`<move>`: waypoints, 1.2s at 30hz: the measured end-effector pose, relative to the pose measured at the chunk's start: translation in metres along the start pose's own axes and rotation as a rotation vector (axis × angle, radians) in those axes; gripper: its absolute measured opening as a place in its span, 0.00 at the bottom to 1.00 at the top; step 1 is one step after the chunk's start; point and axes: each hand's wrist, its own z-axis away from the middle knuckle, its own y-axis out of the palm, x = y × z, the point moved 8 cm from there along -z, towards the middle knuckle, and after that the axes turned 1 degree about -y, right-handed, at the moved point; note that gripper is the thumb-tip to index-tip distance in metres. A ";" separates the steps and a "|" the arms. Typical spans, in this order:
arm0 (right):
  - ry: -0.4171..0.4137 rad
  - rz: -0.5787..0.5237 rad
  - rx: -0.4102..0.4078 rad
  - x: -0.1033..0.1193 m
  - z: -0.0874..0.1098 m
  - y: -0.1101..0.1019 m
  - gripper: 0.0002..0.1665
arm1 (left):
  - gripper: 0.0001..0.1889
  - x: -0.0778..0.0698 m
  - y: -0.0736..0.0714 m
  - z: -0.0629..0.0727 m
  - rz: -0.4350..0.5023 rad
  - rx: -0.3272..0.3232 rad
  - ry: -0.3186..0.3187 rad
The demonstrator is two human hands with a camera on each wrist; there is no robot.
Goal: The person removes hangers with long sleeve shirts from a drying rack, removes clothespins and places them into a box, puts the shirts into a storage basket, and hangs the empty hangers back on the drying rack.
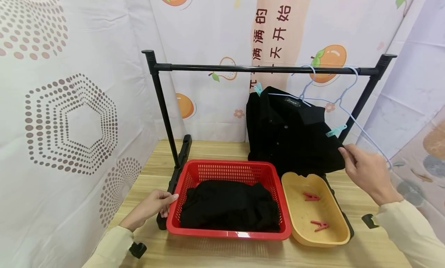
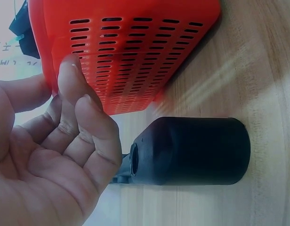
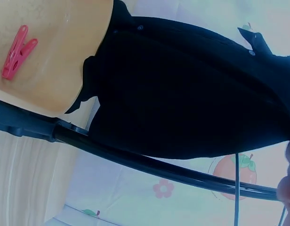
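Note:
My left hand (image 1: 153,208) pinches the left rim of a red basket (image 1: 229,234), thumb on top and fingers beneath. Folded black cloth (image 1: 229,206) lies inside it. Over on the right, my right hand (image 1: 370,171) pinches the right edge of a black shirt (image 1: 292,136) with a collar and buttons. The shirt hangs tilted below the rail, with a light blue hanger (image 1: 303,91) at its collar. One teal clothespin (image 1: 258,89) is at its upper left and another clothespin (image 1: 336,130) at its right shoulder. In the right wrist view only some fingertips (image 3: 288,188) show at the edge.
A black rack (image 1: 229,68) spans the wooden table (image 1: 201,148). A second blue hanger (image 1: 361,125) hangs near its right post. Beside the basket stands a yellow tub (image 1: 302,214) holding red clothespins (image 1: 319,225). A black rack foot (image 2: 197,150) lies below the left hand.

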 end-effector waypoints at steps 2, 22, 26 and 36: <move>-0.032 0.004 -0.042 0.003 -0.002 -0.002 0.11 | 0.22 0.000 0.000 0.000 0.003 0.000 -0.002; 0.031 -0.122 -0.301 0.016 -0.030 -0.027 0.25 | 0.22 -0.002 0.000 -0.001 0.014 0.008 0.010; 0.066 -0.140 -0.330 0.020 -0.033 -0.031 0.21 | 0.22 -0.002 -0.001 -0.001 0.013 0.004 0.006; 0.091 -0.199 -0.373 0.034 -0.037 -0.041 0.21 | 0.22 -0.001 -0.001 -0.001 0.009 0.005 0.004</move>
